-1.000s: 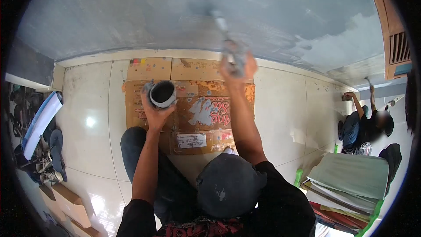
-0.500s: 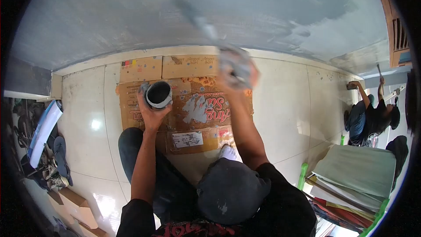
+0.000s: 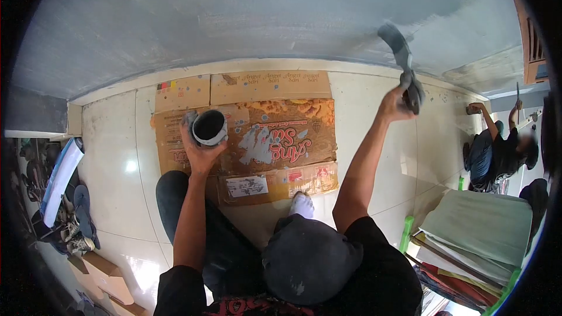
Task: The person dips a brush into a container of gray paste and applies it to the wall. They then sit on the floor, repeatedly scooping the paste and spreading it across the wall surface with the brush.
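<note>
My left hand (image 3: 200,153) is wrapped around a paint-smeared cup (image 3: 212,141) with a dark inside, its mouth facing up. It is over the left part of a flattened cardboard box (image 3: 246,164). Out to the right, my right hand (image 3: 399,103) grips the handle of a paintbrush (image 3: 403,55). The brush's dark bristles point up and left and overlap the grey wall (image 3: 246,20). Grey smears mark the fingers of both hands.
Cardboard with grey spatters covers part of the tiled floor (image 3: 374,169). A person (image 3: 506,152) crouches at the far right by the wall. Cloths (image 3: 477,225) hang on a green-ended rack at the lower right. Shoes (image 3: 82,210) and cardboard boxes (image 3: 105,278) are on the left.
My right hand and the paintbrush have swung from above the cardboard to the right, along the wall. The cup in my left hand has barely moved.
</note>
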### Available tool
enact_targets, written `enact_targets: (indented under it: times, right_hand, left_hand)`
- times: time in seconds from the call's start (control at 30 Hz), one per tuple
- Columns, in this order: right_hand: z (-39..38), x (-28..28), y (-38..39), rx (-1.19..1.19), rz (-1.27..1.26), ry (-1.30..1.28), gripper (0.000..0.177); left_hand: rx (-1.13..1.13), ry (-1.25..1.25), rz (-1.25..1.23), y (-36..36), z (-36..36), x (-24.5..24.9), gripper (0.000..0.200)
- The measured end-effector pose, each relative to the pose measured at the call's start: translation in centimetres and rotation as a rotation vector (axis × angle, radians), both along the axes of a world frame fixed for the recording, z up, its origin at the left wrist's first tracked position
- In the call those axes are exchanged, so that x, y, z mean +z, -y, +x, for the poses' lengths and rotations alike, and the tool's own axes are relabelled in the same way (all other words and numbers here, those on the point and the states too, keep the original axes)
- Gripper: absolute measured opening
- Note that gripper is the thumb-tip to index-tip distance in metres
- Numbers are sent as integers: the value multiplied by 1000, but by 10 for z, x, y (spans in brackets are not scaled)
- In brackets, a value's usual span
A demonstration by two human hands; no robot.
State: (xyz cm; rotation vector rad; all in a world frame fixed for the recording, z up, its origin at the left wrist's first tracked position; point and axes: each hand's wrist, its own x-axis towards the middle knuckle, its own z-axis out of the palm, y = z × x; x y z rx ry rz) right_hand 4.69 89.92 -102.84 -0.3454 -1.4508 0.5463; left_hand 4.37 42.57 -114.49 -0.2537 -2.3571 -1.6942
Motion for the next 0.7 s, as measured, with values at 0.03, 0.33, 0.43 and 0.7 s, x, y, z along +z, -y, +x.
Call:
enact_targets:
  times: [0.03, 0.33, 0.43, 0.7]
  right_hand:
    - [2, 13, 17, 80, -10, -109, 11]
    - [-34, 38, 153, 656, 207, 167, 15]
    - [-49, 8, 96, 481, 212, 2, 13]
    - [-3, 4, -64, -7, 205, 45, 11]
  left_hand:
    - [-20, -32, -50, 1, -1, -1, 95]
    - [15, 19, -50, -1, 2, 4, 98]
    - [7, 28, 21, 1, 2, 0, 101]
    - [42, 122, -13, 4, 7, -14, 103]
